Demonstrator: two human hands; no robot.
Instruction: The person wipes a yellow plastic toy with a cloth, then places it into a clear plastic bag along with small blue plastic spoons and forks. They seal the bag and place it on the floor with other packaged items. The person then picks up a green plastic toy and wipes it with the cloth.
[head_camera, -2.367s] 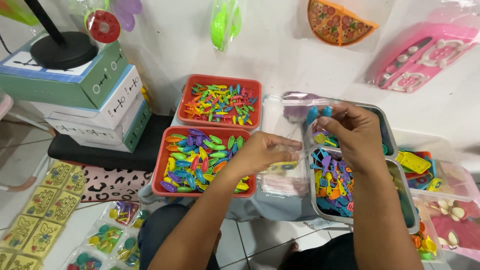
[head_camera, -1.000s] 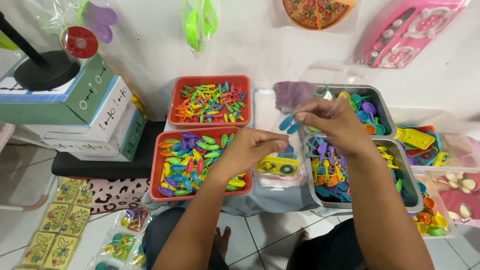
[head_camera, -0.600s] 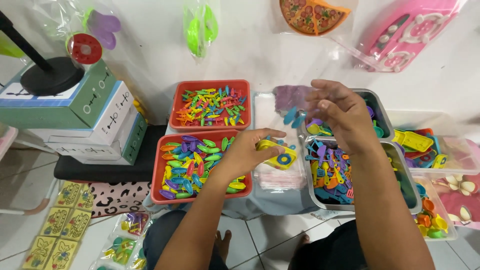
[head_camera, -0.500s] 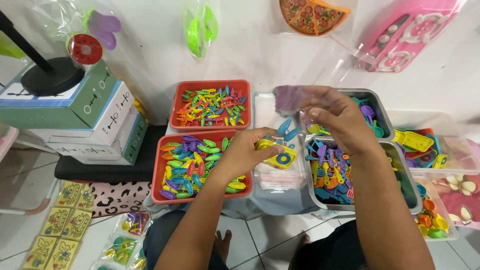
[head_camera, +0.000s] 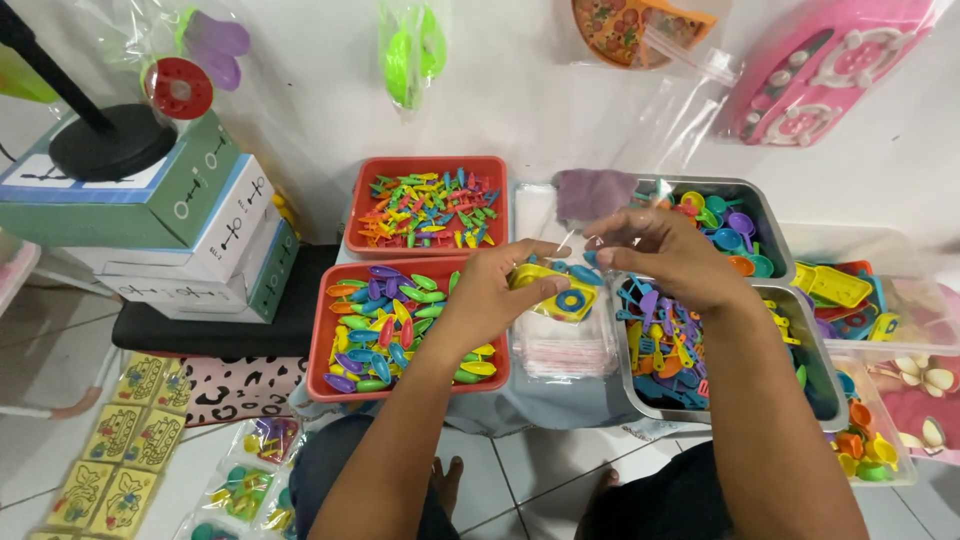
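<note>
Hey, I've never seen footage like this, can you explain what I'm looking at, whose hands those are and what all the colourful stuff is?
This is one camera worn on a person's head, looking down at their own two bare hands. The left hand holds a small clear bag with a yellow toy piece in its grip. The right hand pinches the bag's top edge. Below lie two red trays of small colourful plastic pieces, a metal tray of more toy bits, and a stack of empty clear bags.

Low cloth-covered table — red trays, metal trays, bag stack.
</note>
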